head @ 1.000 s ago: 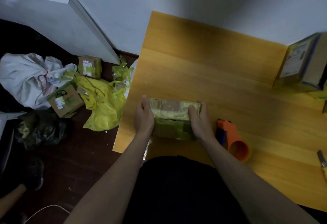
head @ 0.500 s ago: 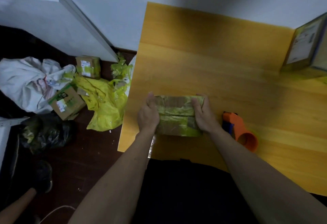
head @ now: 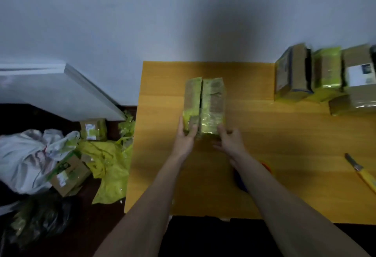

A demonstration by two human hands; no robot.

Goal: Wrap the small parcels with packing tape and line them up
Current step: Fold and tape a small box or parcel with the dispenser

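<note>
White labels were seen on the big box (head: 360,78) at the far right and on a floor box (head: 94,129), but the writing was too blurry to be read. The taped parcel (head: 205,105) was stood on the yellow table (head: 284,155), out in front near the wall. Both arms were stretched forward. The parcel's near left corner was held by the left hand (head: 186,137), thumb on its front. The right hand (head: 231,139) was kept just beside the parcel's near end, fingers loose, nothing held. A knife (head: 361,172) was lying at the right.
</note>
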